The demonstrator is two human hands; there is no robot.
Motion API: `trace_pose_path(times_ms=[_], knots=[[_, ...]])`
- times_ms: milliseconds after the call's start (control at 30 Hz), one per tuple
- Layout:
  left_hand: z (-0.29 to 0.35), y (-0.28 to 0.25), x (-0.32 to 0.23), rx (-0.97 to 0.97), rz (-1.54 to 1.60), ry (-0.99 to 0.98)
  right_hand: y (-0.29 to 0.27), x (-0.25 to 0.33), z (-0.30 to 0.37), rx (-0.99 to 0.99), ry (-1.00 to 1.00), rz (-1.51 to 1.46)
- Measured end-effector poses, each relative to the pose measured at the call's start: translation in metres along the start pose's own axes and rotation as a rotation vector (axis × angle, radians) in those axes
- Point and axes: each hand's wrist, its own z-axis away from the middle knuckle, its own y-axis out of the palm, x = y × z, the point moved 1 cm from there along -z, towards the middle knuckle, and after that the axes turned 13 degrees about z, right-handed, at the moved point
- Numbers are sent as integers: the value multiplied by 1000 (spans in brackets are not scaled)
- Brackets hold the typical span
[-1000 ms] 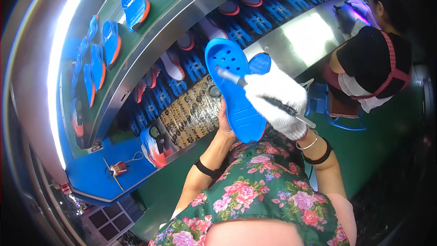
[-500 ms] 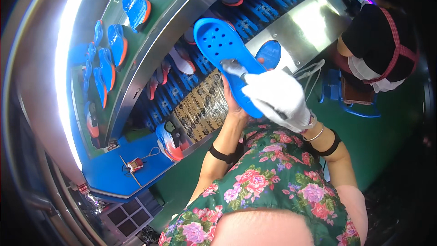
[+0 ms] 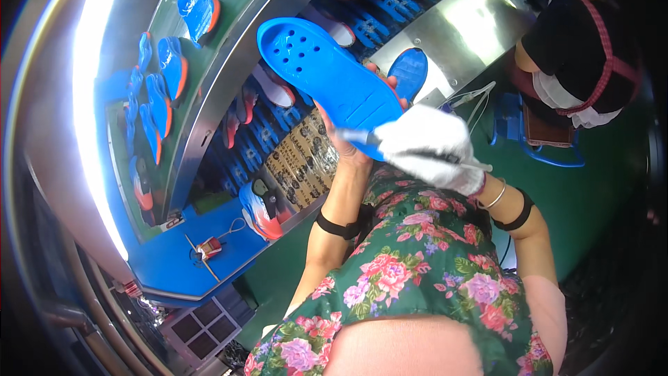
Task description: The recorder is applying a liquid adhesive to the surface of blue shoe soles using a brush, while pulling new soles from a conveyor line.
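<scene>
A bright blue shoe sole (image 3: 341, 90) with a cluster of round holes at its far end lies tilted across my left hand (image 3: 341, 143). My bare fingers support it from beneath and curl around its edges. My right hand (image 3: 431, 146), in a white glove, is closed around a brush (image 3: 355, 136). Its greyish head rests at the sole's near-left edge, and a pale handle end sticks out past the glove. The sole's surface looks glossy and wet. Most of my left palm is hidden under it.
Blue and orange soles (image 3: 172, 68) stand on a curved green conveyor (image 3: 229, 10) at left. Rows of soles and white-topped shoes line a lower rack. A loose blue sole (image 3: 407, 73) lies on the metal table (image 3: 452, 49). At right sits a co-worker (image 3: 577, 56) by a blue stool (image 3: 511, 125).
The brush has moved from the sole's middle down toward its near-left edge. The sole has shifted left and turned flatter, and my left fingertips now show at its right edge.
</scene>
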Motion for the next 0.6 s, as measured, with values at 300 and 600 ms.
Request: trace_pose_path(times_ms=[300,600], knots=[[2,-2,-10,88,-41,-57,-2,-2,4,92,3,-118],[0,3,-16,22,-73,-97,1,-4,9,104,107,-220]])
